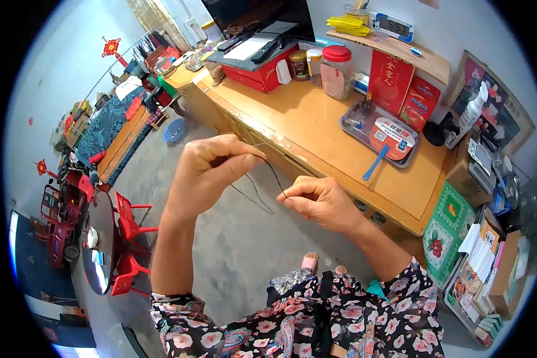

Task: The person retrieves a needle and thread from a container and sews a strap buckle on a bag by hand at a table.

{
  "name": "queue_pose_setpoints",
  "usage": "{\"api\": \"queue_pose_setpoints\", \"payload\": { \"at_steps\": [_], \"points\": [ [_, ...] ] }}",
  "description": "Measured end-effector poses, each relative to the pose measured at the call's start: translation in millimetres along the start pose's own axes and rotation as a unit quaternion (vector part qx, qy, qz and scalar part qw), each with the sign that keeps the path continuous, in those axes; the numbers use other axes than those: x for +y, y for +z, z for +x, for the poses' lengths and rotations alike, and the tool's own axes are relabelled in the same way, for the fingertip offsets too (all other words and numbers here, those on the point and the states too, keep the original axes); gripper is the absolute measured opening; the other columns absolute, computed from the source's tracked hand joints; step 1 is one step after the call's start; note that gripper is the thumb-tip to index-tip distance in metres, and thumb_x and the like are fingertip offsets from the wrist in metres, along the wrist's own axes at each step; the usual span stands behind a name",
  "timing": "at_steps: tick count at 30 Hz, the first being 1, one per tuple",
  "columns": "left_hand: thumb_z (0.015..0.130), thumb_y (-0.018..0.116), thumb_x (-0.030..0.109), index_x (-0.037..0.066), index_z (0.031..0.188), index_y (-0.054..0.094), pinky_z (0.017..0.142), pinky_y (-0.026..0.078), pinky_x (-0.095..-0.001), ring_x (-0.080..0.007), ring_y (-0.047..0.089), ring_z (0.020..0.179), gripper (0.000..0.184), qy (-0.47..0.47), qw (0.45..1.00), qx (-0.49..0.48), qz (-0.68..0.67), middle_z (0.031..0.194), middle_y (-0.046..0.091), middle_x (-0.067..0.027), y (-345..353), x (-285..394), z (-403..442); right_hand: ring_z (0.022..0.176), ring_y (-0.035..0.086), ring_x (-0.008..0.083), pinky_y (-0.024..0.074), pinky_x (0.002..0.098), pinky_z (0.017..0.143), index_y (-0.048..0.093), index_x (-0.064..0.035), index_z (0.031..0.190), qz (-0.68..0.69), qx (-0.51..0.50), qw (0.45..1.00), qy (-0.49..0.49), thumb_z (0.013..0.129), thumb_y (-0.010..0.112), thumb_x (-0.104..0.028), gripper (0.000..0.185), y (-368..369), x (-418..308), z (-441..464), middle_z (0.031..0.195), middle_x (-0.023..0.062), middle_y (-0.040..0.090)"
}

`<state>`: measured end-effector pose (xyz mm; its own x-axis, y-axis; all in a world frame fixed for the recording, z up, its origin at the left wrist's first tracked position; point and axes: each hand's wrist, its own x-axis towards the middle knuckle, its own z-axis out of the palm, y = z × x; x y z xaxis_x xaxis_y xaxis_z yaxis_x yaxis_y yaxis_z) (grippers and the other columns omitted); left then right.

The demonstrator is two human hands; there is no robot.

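My left hand (216, 170) is raised in front of the wooden counter, thumb and forefinger pinched on a thin dark thread (272, 172). A fine, needle-like tip (260, 144) sticks out to the right of those fingers. Lower and to the right, my right hand (317, 201) pinches the same thread between thumb and forefinger. Between the two hands the thread curves slightly. A loose loop of it hangs below my left hand.
Behind my hands runs a long wooden counter (316, 125) with a metal tray (347, 122), a blue-handled fan (377, 162), jars and a red box (253, 74). Red chairs (124, 271) and a round table (101, 238) stand at left. Papers fill a rack at lower right.
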<state>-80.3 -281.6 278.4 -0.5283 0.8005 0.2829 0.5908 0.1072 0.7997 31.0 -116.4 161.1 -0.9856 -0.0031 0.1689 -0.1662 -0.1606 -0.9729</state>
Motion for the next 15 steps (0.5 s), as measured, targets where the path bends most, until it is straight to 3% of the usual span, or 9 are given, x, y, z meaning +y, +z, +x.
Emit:
{"api": "queue_pose_setpoints", "payload": {
  "at_steps": [4, 5, 7, 8, 9, 11, 13, 14, 15],
  "points": [
    [0.083, 0.059, 0.009, -0.002, 0.085, 0.067, 0.052, 0.033, -0.0189, -0.0023, 0.043, 0.062, 0.014, -0.049, 0.996, 0.055, -0.058, 0.067, 0.053, 0.0039, 3.8, -17.7, -6.3, 0.059, 0.047, 0.0031, 0.0363, 0.0183, 0.05, 0.065, -0.0015, 0.081, 0.067, 0.029, 0.996, 0.049, 0.083, 0.063, -0.01, 0.009, 0.2, 1.6, -12.4, 0.072, -0.0007, 0.054],
    [0.083, 0.059, 0.009, -0.002, 0.085, 0.067, 0.052, 0.033, -0.0189, -0.0023, 0.043, 0.062, 0.014, -0.05, 0.995, 0.056, -0.062, 0.067, 0.053, 0.0039, 8.9, -29.5, -8.7, 0.059, 0.047, 0.0031, 0.0363, 0.0183, 0.05, 0.065, -0.0015, 0.081, 0.064, 0.029, 0.996, 0.053, 0.083, 0.063, -0.01, 0.009, -1.6, -0.3, -17.7, 0.072, -0.0007, 0.054],
    [0.083, 0.057, 0.016, 0.002, 0.081, 0.068, 0.045, 0.026, -0.0179, -0.0008, 0.036, 0.052, 0.018, -0.165, 0.976, 0.084, -0.11, 0.06, 0.048, 0.0068, 25.7, -61.0, -17.0, 0.058, 0.048, 0.0039, 0.0366, 0.0181, 0.05, 0.065, -0.0025, 0.081, 0.193, 0.017, 0.981, 0.03, 0.083, 0.063, -0.01, 0.008, -5.7, -4.4, -27.7, 0.073, -0.0002, 0.054],
    [0.083, 0.057, 0.016, 0.003, 0.081, 0.068, 0.044, 0.027, -0.0181, -0.0006, 0.037, 0.051, 0.017, -0.158, 0.979, 0.071, -0.108, 0.06, 0.049, 0.0071, 41.1, -68.5, -21.8, 0.058, 0.048, 0.0039, 0.0366, 0.0181, 0.05, 0.065, -0.0025, 0.081, 0.19, 0.02, 0.981, 0.036, 0.083, 0.063, -0.01, 0.008, -5.4, -4.5, -29.7, 0.073, -0.0002, 0.054],
    [0.083, 0.059, 0.012, 0.0, 0.083, 0.068, 0.066, 0.044, -0.0212, -0.0056, 0.054, 0.073, 0.015, -0.204, 0.966, 0.027, -0.159, 0.076, 0.064, -0.0005, 54.9, -79.4, -29.7, 0.058, 0.048, 0.0045, 0.0364, 0.0183, 0.05, 0.065, -0.0022, 0.083, 0.246, 0.036, 0.969, 0.014, 0.084, 0.062, -0.009, 0.007, -3.4, -4.1, -30.7, 0.073, -0.0007, 0.055],
    [0.083, 0.058, 0.012, -0.003, 0.084, 0.067, 0.068, 0.045, -0.0229, -0.0077, 0.056, 0.074, 0.017, -0.211, 0.958, -0.017, -0.191, 0.078, 0.065, -0.0021, 93.6, -91.9, -43.7, 0.058, 0.048, 0.0051, 0.0363, 0.0186, 0.05, 0.065, -0.0019, 0.084, 0.297, 0.061, 0.953, -0.001, 0.084, 0.062, -0.008, 0.007, 1.7, -1.0, -30.7, 0.074, -0.0011, 0.055],
    [0.083, 0.058, 0.012, -0.003, 0.083, 0.067, 0.068, 0.045, -0.0232, -0.008, 0.056, 0.074, 0.018, -0.216, 0.955, -0.039, -0.199, 0.078, 0.065, -0.0024, 120.9, -86.7, -54.7, 0.055, 0.051, 0.0107, 0.0387, 0.0227, 0.048, 0.065, -0.0007, 0.087, 0.072, 0.23, 0.968, -0.072, 0.083, 0.06, -0.002, 0.006, 1.1, 4.2, -23.1, 0.077, 0.0033, 0.057],
    [0.083, 0.058, 0.012, -0.003, 0.083, 0.066, 0.069, 0.046, -0.0235, -0.0083, 0.056, 0.074, 0.018, -0.217, 0.954, -0.057, -0.199, 0.078, 0.065, -0.0027, 129.1, -84.6, -58.9, 0.055, 0.051, 0.0107, 0.0387, 0.0227, 0.048, 0.065, -0.0007, 0.087, 0.066, 0.234, 0.968, -0.066, 0.083, 0.06, -0.002, 0.006, -5.5, 8.4, -21.4, 0.077, 0.0033, 0.057],
    [0.083, 0.058, 0.012, -0.003, 0.083, 0.066, 0.069, 0.046, -0.0235, -0.0083, 0.056, 0.074, 0.018, -0.217, 0.952, -0.059, -0.207, 0.078, 0.065, -0.0027, 133.1, -82.4, -62.1, 0.056, 0.052, 0.0122, 0.04, 0.0235, 0.049, 0.065, -0.0018, 0.088, -0.145, 0.26, 0.941, -0.163, 0.082, 0.06, -0.002, 0.008, -14.1, 14.7, -18.8, 0.076, 0.005, 0.057]
  ]
}}
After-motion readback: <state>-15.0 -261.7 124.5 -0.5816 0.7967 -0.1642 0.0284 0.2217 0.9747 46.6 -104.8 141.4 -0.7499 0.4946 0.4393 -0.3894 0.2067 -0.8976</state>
